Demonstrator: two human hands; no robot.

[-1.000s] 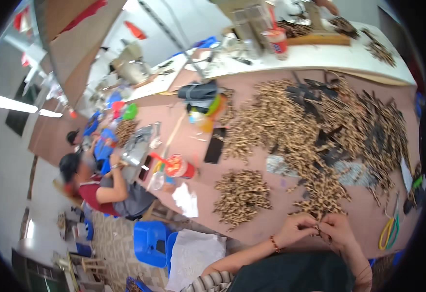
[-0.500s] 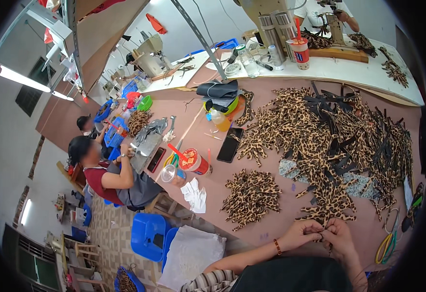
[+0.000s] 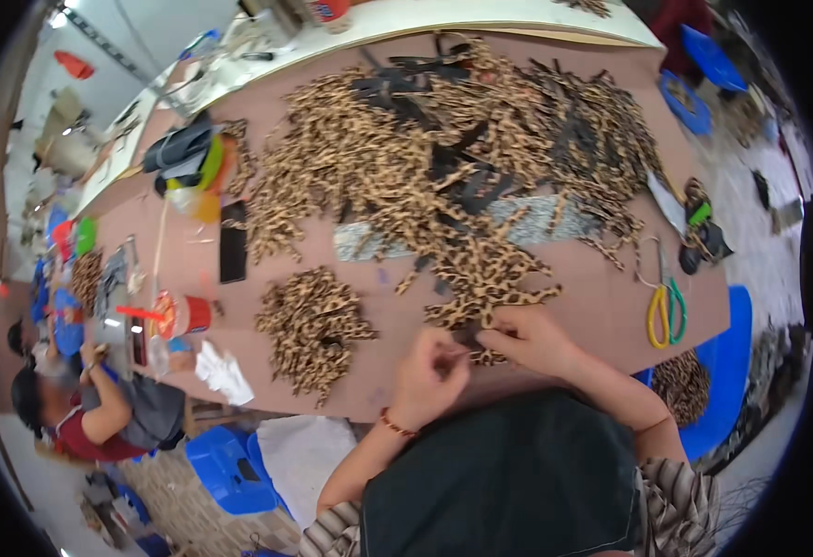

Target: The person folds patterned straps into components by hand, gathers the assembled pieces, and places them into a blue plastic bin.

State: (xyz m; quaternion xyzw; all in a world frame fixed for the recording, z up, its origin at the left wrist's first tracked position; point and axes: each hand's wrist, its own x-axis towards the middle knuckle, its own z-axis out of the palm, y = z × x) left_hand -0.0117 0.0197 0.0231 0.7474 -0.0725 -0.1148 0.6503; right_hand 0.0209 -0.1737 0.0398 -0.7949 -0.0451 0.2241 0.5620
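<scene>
At the near table edge my left hand (image 3: 429, 379) is closed, thumb and fingers curled together; what they pinch, if anything, is too blurred to make out. Just right of it, my right hand (image 3: 529, 340) has its fingertips closed on a leopard-print fabric strip (image 3: 488, 356). A small gap separates the two hands. Right beyond them, more leopard-print strips (image 3: 481, 278) trail down from a large tangled heap (image 3: 351, 139) mixed with black strips (image 3: 485, 190). To the left of my hands lies a smaller pile of leopard-print strips (image 3: 312, 334).
Yellow-and-green-handled scissors (image 3: 666, 311) lie at the right. A black phone (image 3: 233, 243), a red cup with a straw (image 3: 182, 314) and crumpled tissue (image 3: 222, 373) are at the left. A blue bin (image 3: 727, 371) stands below the right edge. A co-worker (image 3: 100, 408) sits far left.
The view has swung to the right and down. My hands, close together before, have moved apart, the left one away to the left. The scissors and the right-hand blue bin now show more fully.
</scene>
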